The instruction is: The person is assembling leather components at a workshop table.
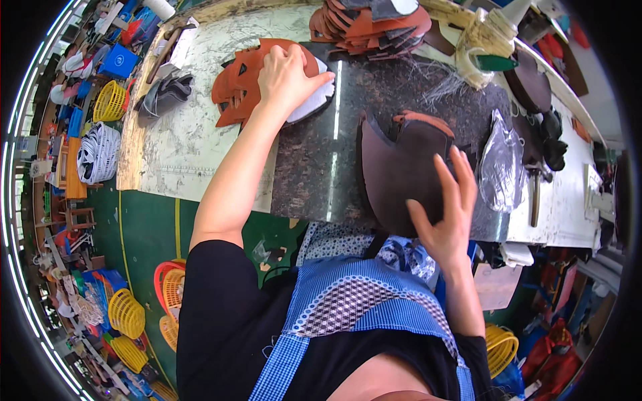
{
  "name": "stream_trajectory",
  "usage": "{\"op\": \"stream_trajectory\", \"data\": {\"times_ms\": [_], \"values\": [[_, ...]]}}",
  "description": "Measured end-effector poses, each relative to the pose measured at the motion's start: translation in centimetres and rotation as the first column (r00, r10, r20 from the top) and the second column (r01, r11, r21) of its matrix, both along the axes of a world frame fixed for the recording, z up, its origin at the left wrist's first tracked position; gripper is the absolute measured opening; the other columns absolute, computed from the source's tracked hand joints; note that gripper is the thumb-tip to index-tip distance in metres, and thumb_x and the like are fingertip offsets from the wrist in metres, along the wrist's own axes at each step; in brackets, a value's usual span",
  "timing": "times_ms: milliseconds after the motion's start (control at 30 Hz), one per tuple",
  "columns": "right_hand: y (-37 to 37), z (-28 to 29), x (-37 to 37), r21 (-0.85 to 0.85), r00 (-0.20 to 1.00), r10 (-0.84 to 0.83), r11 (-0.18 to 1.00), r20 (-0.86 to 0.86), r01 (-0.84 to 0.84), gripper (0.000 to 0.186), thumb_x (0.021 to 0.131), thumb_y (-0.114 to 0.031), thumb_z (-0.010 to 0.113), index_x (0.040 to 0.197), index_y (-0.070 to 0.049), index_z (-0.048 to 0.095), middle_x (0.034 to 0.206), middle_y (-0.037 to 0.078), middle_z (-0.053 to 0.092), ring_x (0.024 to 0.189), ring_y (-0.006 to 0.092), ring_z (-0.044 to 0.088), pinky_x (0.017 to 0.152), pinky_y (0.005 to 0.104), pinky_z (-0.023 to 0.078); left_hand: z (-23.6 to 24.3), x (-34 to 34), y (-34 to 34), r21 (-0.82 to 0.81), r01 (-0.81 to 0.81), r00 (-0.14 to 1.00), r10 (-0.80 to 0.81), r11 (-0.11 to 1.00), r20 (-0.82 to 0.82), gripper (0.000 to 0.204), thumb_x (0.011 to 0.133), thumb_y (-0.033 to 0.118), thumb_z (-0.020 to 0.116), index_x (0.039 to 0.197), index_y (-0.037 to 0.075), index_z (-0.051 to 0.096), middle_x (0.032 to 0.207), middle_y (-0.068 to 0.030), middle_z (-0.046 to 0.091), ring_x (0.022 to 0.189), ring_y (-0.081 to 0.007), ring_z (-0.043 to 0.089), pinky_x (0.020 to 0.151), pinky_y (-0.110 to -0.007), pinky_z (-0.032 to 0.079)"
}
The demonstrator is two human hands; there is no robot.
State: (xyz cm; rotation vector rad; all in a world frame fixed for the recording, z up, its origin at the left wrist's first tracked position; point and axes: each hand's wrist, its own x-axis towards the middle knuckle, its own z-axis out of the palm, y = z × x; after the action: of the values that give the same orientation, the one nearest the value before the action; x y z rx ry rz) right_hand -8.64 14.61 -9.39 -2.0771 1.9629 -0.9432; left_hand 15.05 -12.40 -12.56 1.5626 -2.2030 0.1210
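My left hand [287, 77] rests on a small stack of reddish-brown cut leather pieces [235, 90], its fingers bent and its thumb stretched out over a white-lined end [313, 100]. No piece is visibly pinched there. Close to my body, dark brown curved leather pieces [401, 170] lie on the dark stone slab [307, 160], with a reddish-brown edge showing behind them. My right hand [448, 207] is over their right side, fingers and thumb spread. Whether its fingertips press on the leather is hard to tell.
A taller pile of reddish-brown pieces [374, 30] stands at the back. Right of it are a yellowed dispenser [485, 50] and loose threads [441, 80]. A silvery foil-like piece [501, 160] and a hammer [536, 190] lie right; dark scraps [164, 97] lie left.
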Motion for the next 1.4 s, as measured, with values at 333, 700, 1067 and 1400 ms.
{"op": "stream_trajectory", "data": {"times_ms": [333,700,1067,1400], "values": [[-2.6,5.4,0.0,-0.155,0.919,0.157,0.982,0.361,-0.107,0.036,0.081,0.003,0.069,0.117,0.001,0.068,0.116,0.015,0.067,0.1,0.0232,0.068,0.08,0.0313,0.056,3.5,1.3,1.2,0.003,0.189,0.976,-0.188,0.982,0.109,0.028,0.079,0.027,0.066,0.066,0.002,0.061,0.074,-0.0124,0.059,0.067,-0.0348,0.065,0.063,-0.046,0.054],[-8.6,9.4,2.1,-0.115,0.685,0.156,0.988,0.711,-0.106,0.024,0.098,-0.021,0.068,0.094,0.002,0.072,0.069,-0.002,0.06,0.063,0.0034,0.051,0.054,0.023,0.039,10.9,5.8,6.2,-0.194,0.298,0.692,-0.351,0.935,-0.631,0.016,0.089,0.002,0.067,0.075,0.002,0.06,0.075,0.0027,0.054,0.068,-0.0036,0.048,0.056,-0.021,0.039],[6.6,-0.8,1.5,0.538,0.092,-0.53,0.832,0.843,-0.137,0.024,0.105,-0.019,0.055,0.114,0.003,0.055,0.076,0.013,0.07,0.058,0.0174,0.068,0.051,0.025,0.053,5.2,-0.6,8.5,-0.175,0.392,0.725,-0.42,0.903,-0.546,0.034,0.092,0.017,0.073,0.122,0.003,0.065,0.122,-0.014,0.065,0.11,-0.0297,0.063,0.096,-0.038,0.05],[2.9,-0.1,-9.7,-0.116,0.803,-0.479,0.83,0.356,0.546,0.008,0.09,-0.008,0.074,0.096,-0.004,0.071,0.082,0.004,0.068,0.073,0.012,0.063,0.064,0.0292,0.049,-0.5,-7.8,17.9,-0.192,0.817,0.514,-0.837,0.544,-0.187,0.029,0.081,0.015,0.077,0.108,0.008,0.072,0.118,-0.0081,0.069,0.108,-0.0261,0.067,0.09,-0.039,0.051]]}}
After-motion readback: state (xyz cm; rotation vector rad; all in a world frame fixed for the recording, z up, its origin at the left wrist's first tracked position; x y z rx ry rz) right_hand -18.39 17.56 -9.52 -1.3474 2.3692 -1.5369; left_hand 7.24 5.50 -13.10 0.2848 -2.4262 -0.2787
